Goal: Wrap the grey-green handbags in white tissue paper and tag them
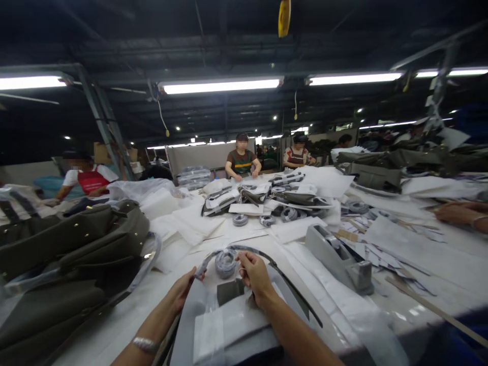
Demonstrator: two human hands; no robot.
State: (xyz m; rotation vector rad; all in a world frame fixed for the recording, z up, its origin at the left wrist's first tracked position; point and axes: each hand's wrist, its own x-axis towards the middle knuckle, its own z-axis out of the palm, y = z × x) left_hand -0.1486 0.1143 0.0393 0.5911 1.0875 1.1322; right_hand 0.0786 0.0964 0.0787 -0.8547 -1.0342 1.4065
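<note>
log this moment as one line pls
left hand: holding wrapped strap | right hand: curled beside grey coil, grip unclear | nearby, to the right: grey tape dispenser

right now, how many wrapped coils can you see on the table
At least 5: one coil between the left hand and right hand; three before the central pile, left, middle and right; one farther right. Others may be hidden.

Arched dark strap point(209, 257), partly plastic-wrapped, beside 1 round grey coil point(225, 263).
</note>
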